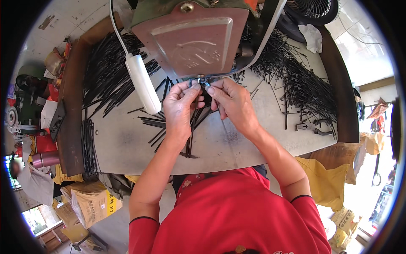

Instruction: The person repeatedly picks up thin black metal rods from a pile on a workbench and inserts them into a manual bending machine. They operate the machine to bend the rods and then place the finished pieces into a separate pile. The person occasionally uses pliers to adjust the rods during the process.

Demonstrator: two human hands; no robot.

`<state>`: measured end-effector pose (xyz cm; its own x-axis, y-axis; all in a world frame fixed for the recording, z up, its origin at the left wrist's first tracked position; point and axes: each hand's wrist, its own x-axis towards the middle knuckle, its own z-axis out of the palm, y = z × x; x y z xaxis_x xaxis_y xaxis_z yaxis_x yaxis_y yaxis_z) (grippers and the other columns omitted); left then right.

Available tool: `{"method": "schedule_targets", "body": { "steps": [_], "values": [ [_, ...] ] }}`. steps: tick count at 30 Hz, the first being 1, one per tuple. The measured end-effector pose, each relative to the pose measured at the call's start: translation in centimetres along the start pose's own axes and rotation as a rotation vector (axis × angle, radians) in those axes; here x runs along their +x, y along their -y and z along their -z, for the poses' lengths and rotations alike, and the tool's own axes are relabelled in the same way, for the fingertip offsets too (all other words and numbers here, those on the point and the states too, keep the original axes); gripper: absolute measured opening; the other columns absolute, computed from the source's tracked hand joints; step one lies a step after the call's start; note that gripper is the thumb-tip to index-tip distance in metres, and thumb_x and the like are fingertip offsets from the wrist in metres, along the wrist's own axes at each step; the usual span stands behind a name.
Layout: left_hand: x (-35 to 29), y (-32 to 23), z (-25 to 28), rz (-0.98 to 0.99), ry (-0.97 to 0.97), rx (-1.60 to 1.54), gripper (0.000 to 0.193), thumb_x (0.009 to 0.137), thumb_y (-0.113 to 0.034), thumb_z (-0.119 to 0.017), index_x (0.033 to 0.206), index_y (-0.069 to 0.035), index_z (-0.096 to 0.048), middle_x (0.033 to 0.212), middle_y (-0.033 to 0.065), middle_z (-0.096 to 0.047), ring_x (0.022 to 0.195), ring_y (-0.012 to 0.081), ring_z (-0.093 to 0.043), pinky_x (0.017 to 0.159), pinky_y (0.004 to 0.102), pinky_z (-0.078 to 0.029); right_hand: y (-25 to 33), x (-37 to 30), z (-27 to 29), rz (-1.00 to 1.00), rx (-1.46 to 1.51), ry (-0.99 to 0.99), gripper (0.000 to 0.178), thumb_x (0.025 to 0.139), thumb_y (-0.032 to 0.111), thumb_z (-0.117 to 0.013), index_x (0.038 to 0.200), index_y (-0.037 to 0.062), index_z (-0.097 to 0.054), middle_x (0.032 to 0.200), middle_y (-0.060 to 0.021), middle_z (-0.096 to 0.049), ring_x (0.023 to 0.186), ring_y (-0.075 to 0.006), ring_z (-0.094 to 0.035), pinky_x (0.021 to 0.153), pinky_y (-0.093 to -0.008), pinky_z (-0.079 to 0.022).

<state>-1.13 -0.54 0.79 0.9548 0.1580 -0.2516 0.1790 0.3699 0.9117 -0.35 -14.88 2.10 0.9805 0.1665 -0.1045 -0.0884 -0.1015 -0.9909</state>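
Left hand [178,106] and right hand [234,101] are pinching, fingers clamped on a small dark piece [203,84], details too small to tell, just under a reddish machine [190,40]. Black rods [154,122] are lying below on the desk [122,139], more are sitting heaped either side; pliers [313,127] are resting near the right edge.

Bold dark characters and Latin capitals run along the yellow band of a brown paper sack [95,205] at lower left, with smaller, blurred print on its face. The machine's reddish-brown cover [192,40] bears a raised emblem with faint letter-like marks. Dark print on a yellowish sack [344,223] at lower right is too small to make out.
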Motion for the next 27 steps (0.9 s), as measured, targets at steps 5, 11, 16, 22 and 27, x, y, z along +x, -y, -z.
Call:
{"method": "schedule_targets", "body": {
  "steps": [5,11,16,22,27],
  "values": [
    [0.27,0.32,-0.18,-0.008,0.013,-0.008,0.018,0.086,-0.009,-0.065,0.101,0.001,-0.059,0.079,0.0028,-0.061,0.067,0.0074,-0.058,0.058,0.0204,-0.05,0.07,0.31,-0.26,-0.068,0.06,0.015,0.022,0.092,0.019,-0.056,0.089,-0.0023,-0.06,0.056,-0.0048,-0.057,0.039,-0.0085,-0.047,0.036,-0.0238,-0.037],
    [0.45,0.26,-0.2,0.005,0.026,-0.027,0.018,0.086,-0.008,-0.065,0.101,0.001,-0.06,0.078,0.003,-0.062,0.065,0.0075,-0.057,0.058,0.0202,-0.05,-0.08,0.55,-0.43,-0.062,-0.05,-0.03,0.022,0.093,0.019,-0.053,0.092,-0.0021,-0.06,0.054,-0.0047,-0.056,0.037,-0.0085,-0.045,0.036,-0.0238,-0.036],
    [0.27,-0.02,-0.24,0.008,0.026,-0.008,0.019,0.086,-0.009,-0.065,0.102,0.0,-0.06,0.078,0.0034,-0.062,0.063,0.0076,-0.057,0.057,0.02,-0.049,0.23,0.44,-0.72,-0.045,-0.003,-0.052,0.022,0.093,0.019,-0.053,0.093,-0.0018,-0.06,0.053,-0.0037,-0.054,0.038,-0.0077,-0.044,0.036,-0.0237,-0.035],
    [0.27,-0.14,-0.37,0.025,0.033,-0.023,0.019,0.086,-0.009,-0.065,0.102,0.0,-0.06,0.078,0.0033,-0.063,0.062,0.0075,-0.058,0.057,0.0199,-0.049,-0.44,0.66,-0.79,-0.069,0.087,-0.033,0.02,0.093,0.018,-0.053,0.093,-0.0013,-0.06,0.053,-0.0033,-0.053,0.04,-0.0069,-0.043,0.035,-0.0228,-0.033],
    [0.43,-0.04,-0.37,0.044,0.018,-0.044,0.018,0.086,-0.009,-0.065,0.102,-0.001,-0.06,0.078,0.0029,-0.063,0.061,0.0075,-0.058,0.058,0.02,-0.05,-0.56,0.71,-0.76,-0.109,0.186,-0.009,0.02,0.093,0.017,-0.054,0.094,-0.0013,-0.061,0.057,-0.0026,-0.053,0.042,-0.0059,-0.043,0.035,-0.0215,-0.031]
  ]
}}
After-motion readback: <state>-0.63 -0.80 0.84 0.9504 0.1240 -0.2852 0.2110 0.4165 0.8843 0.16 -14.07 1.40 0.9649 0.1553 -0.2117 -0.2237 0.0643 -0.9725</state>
